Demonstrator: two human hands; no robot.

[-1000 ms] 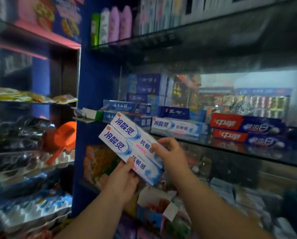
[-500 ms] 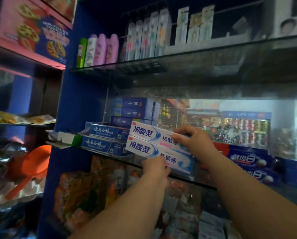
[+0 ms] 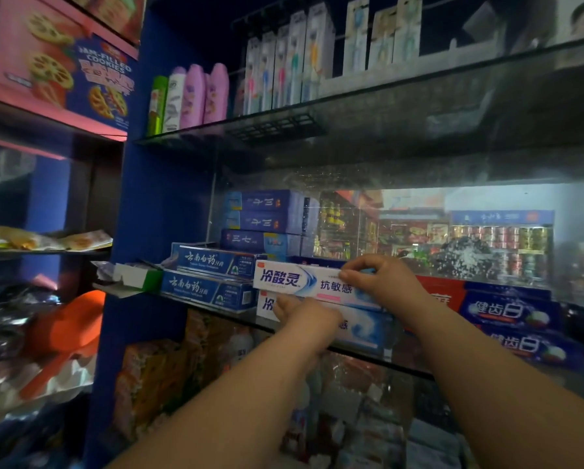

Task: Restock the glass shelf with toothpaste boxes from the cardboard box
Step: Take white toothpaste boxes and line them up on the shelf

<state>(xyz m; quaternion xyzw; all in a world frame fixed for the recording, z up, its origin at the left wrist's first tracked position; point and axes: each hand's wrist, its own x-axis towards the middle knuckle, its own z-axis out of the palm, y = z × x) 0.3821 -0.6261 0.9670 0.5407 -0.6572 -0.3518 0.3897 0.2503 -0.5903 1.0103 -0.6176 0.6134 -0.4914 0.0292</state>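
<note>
Two white-and-blue toothpaste boxes lie stacked on the glass shelf (image 3: pixel 216 308). My right hand (image 3: pixel 382 279) grips the upper toothpaste box (image 3: pixel 297 280) at its right part, fingers over its top edge. My left hand (image 3: pixel 304 318) presses against the front of the lower toothpaste box (image 3: pixel 365 328), covering its middle. Dark blue toothpaste boxes (image 3: pixel 209 291) lie stacked just to the left. Red and blue toothpaste boxes (image 3: pixel 507 313) lie to the right. The cardboard box is out of view.
Taller blue boxes (image 3: pixel 263 221) are stacked behind against a mirrored back panel. An upper glass shelf (image 3: pixel 385 96) carries pink bottles (image 3: pixel 204 94) and toothbrush packs (image 3: pixel 284 59). A blue upright (image 3: pixel 141 231) bounds the shelf on the left. Snack packets fill the shelves below.
Both hands carried the two white boxes up from chest height onto the glass shelf. The boxes went from tilted to level, and the view rose toward the shelf.
</note>
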